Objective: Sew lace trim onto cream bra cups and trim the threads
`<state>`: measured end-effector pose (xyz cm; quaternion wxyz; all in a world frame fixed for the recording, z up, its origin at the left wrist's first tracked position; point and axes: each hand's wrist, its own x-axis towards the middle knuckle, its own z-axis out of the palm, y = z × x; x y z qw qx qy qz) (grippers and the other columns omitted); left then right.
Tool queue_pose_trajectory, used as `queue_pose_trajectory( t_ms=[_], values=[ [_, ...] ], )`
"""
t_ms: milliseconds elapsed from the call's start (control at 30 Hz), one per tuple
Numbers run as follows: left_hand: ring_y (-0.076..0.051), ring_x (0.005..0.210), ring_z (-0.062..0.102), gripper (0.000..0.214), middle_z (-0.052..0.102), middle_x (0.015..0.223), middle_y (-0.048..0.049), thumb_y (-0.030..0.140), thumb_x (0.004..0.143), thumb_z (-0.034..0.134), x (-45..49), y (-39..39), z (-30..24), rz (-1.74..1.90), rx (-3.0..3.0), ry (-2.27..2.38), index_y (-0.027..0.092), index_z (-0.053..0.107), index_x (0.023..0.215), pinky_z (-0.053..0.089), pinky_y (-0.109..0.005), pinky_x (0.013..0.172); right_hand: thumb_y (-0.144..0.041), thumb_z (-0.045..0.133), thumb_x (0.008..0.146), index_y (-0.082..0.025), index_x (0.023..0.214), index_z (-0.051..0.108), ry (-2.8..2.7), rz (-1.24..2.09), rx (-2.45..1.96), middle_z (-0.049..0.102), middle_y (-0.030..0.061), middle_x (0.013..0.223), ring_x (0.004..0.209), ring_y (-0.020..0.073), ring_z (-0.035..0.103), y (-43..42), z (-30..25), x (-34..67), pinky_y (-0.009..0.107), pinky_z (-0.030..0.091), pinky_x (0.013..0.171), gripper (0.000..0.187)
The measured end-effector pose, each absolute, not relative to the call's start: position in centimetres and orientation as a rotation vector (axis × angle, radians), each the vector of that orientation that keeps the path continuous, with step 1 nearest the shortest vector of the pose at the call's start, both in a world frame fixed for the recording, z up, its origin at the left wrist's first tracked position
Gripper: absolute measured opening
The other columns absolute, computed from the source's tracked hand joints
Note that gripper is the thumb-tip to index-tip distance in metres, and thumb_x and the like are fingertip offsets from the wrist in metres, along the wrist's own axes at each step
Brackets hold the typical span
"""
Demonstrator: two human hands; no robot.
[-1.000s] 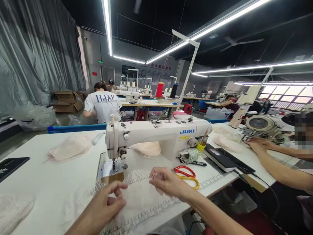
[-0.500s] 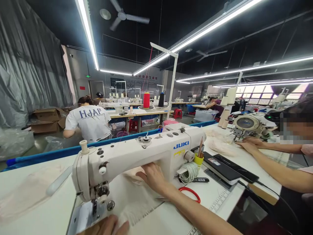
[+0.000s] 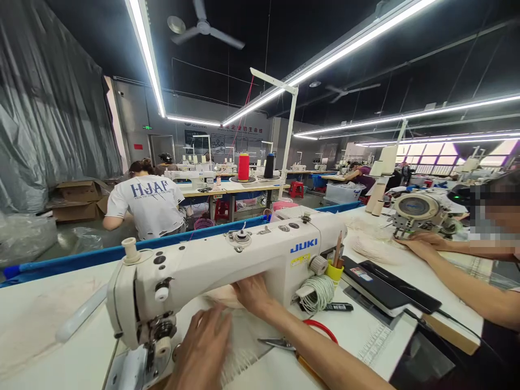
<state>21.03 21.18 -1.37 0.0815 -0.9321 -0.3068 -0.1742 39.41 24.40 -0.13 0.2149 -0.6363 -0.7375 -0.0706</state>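
Note:
A white JUKI sewing machine [image 3: 244,260] spans the table before me. My left hand [image 3: 205,346] is right of its needle area, slightly blurred, fingers stretched forward over a pale fringed cloth [image 3: 239,360]. Under the machine's arm, my right hand [image 3: 254,295] reaches to pale pink fabric [image 3: 223,295] lying on the table. The machine's arm hides its fingertips, so its grip does not show. Scissor blades [image 3: 276,343] stick out beside my right forearm, and a red loop [image 3: 323,329] lies on its other side.
Right of the machine are a coil of pale cord [image 3: 317,295], a black marker [image 3: 339,307], a yellow cup [image 3: 335,271] with pencils, and a black notebook [image 3: 376,284]. A co-worker's hands [image 3: 422,241] work at another machine [image 3: 418,208]. More pale fabric [image 3: 40,325] lies left.
My left hand has moved up and forward from beside the needle area onto the cloth. My right hand stays under the machine's arm, with its fingers now more hidden. The view has shifted slightly.

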Motion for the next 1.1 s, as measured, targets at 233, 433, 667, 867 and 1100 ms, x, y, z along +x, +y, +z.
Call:
queue_pose_trajectory(
  t_ms=[233,433,667,867,1100],
  values=[
    [-0.027,0.113,0.056,0.049,0.059,0.123,-0.0171,0.0,0.074,0.042,23.6,22.4,0.0,-0.339,-2.836,-1.018,0.009,0.056,0.12,0.038,-0.044,0.101,-0.029,0.054,0.092,-0.014,0.104,0.058,-2.094,-0.1,-1.86,0.061,0.0056,0.1,0.086,0.017,0.061,24.3,0.3,38.9,0.035,0.052,0.075,0.02],
    [-0.025,0.126,0.043,0.054,0.049,0.135,-0.016,-0.002,0.074,0.038,23.2,22.5,-0.1,-0.335,-2.834,-1.039,0.011,0.05,0.125,0.03,-0.046,0.106,-0.028,0.054,0.092,-0.014,0.104,0.058,-2.027,-0.139,-1.797,0.061,0.0054,0.1,0.085,0.0166,0.061,23.7,0.2,39.3,0.035,0.052,0.075,0.019],
    [-0.031,0.117,0.051,0.049,0.052,0.129,-0.02,0.001,0.081,0.036,24.1,23.3,-0.5,-0.354,-2.851,-1.069,0.009,0.045,0.128,0.035,-0.051,0.096,-0.014,0.044,0.09,-0.017,0.095,0.059,-2.035,-0.232,-1.491,0.063,0.008,0.093,0.075,0.0172,0.06,21.0,0.7,39.8,0.025,0.047,0.06,0.017],
    [-0.025,0.108,0.055,0.023,0.06,0.116,-0.008,0.018,0.089,0.053,23.7,23.4,-0.2,-0.279,-2.864,-1.08,0.015,0.057,0.112,0.036,-0.049,0.097,-0.007,0.03,0.09,-0.018,0.095,0.052,-1.996,-0.213,-1.099,0.06,0.0087,0.096,0.089,0.0157,0.058,14.2,2.9,40.8,0.026,0.048,0.073,0.026],
    [-0.027,0.11,0.053,0.024,0.06,0.115,-0.011,0.01,0.088,0.047,23.1,23.0,0.4,-0.421,-2.976,-1.112,0.012,0.058,0.11,0.029,-0.056,0.1,-0.008,0.042,0.091,-0.02,0.096,0.056,-1.78,-0.084,-0.883,0.061,0.0063,0.094,0.087,0.018,0.06,6.8,7.8,40.5,0.034,0.049,0.076,0.02]
  ],
)
